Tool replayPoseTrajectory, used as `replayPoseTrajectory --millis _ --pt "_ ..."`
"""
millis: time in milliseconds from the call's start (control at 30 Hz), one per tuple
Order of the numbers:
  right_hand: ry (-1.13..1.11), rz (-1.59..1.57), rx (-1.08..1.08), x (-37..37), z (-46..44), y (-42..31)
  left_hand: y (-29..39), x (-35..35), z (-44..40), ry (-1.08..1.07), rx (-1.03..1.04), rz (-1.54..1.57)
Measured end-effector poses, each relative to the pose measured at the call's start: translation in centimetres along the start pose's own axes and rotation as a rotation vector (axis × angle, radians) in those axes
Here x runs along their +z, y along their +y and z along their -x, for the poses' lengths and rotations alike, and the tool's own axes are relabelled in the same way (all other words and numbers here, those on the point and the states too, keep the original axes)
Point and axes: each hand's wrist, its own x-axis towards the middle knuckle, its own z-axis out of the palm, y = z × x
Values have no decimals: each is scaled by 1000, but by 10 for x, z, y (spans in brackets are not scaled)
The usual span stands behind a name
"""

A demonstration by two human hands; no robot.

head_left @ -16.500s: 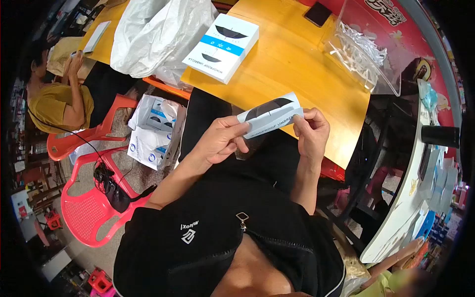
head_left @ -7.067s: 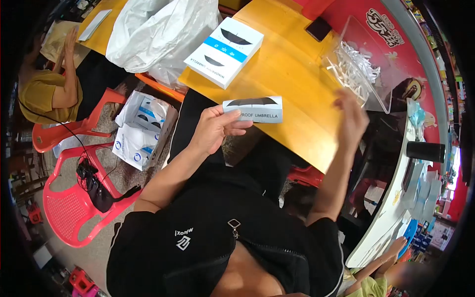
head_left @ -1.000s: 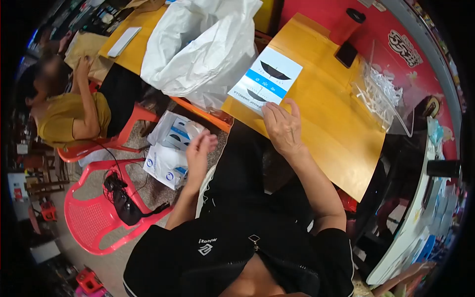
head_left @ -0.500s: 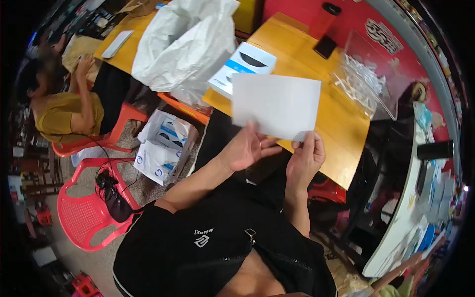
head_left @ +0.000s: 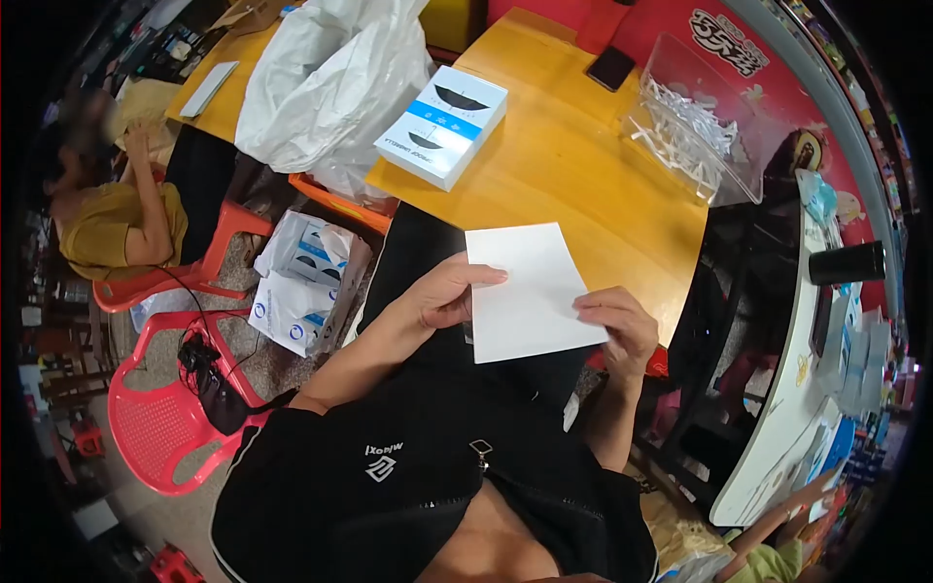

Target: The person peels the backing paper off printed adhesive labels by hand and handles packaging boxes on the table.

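A blank white sheet of card or paper (head_left: 530,301) is held in front of my chest, tilted, with its plain side up. My left hand (head_left: 449,291) grips its left edge, thumb on top and fingers behind. At the right edge, my right hand (head_left: 622,325) pinches the sheet between thumb and fingers. Beyond it, on the yellow table (head_left: 583,146), lies a white-and-blue box or stack (head_left: 442,126) printed with umbrella pictures.
A clear bin (head_left: 695,136) of white strips and a dark phone (head_left: 610,68) are on the table. Left are a big white sack (head_left: 330,97), a carton (head_left: 301,282) of similar printed pieces, a pink chair (head_left: 165,418) and a seated person (head_left: 126,223).
The sheet has come down and nearer my body, and has turned. My left hand, whose fingers were spread beneath the sheet, now grips its left edge. My right hand has shifted lower.
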Motion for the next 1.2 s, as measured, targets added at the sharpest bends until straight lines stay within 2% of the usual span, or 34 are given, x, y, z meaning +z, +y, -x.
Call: replayPoseTrajectory --millis 67,200,300,367,433,467,567,633,700,767,800,833,900,933,1033,1167,1200 --pt "-8 4 -14 7 -2 -1 0 -4 0 22 2 7" --pt "-56 -5 -57 16 -6 -3 -3 -1 4 88 222 -33" --pt "127 -66 169 26 -2 -4 -3 -6 4 68 341 -127" --pt "325 -222 513 33 2 -8 1 -4 6 77 395 -219" --pt "356 -312 589 32 -1 -2 10 3 9 45 560 -434" --pt "386 -397 601 34 -1 5 16 1 10 -25 654 -636" --pt "472 -572 594 38 -4 13 20 4 11 -14 826 -893" --pt "444 -636 566 38 -1 21 25 3 12 -12 913 -1008" --pt "451 -649 572 42 -3 25 30 8 16 -7 897 -1009" --pt "456 -669 612 47 -5 27 36 12 18 -11 1054 -1394" --pt "453 -693 643 49 -7 29 38 10 13 -73 1152 -1497" --pt "467 -696 696 52 -11 27 38 11 12 -81 1148 -1494" --pt "437 -796 700 51 -6 40 39 16 11 -144 1246 -1715" --pt "401 -898 702 52 -4 45 37 16 10 -157 1272 -1743" --pt "417 -919 710 56 -4 54 31 9 1 -216 1379 -1799" --pt "493 -854 666 66 -5 58 26 0 3 -267 1300 -1749" --pt "493 -855 669 67 -4 60 23 -1 7 -209 1220 -1593"
